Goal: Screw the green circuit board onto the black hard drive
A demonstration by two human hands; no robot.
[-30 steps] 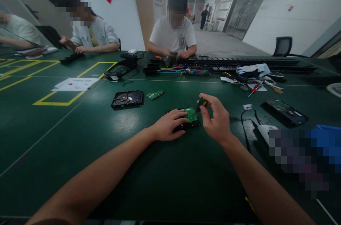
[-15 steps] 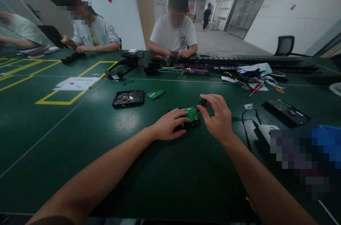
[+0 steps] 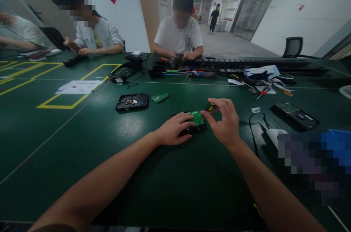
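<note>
The right hand (image 3: pixel 225 122) has its grip closed around the driver (image 3: pixel 211 107); the left hand (image 3: pixel 174 128) lies spread over the drive (image 3: pixel 202 128) on the bench (image 3: pixel 142 180). Better to press straight and turn slowly.

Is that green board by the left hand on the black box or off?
On: the green board lies atop the black box, whose dark edge shows past it. I can't tell whether any screws hold it.

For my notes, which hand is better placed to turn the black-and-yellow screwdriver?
Probably the right hand: its fingers hold that screwdriver at the green circuit board. The left hand lies on the black rectangular drive.
</note>
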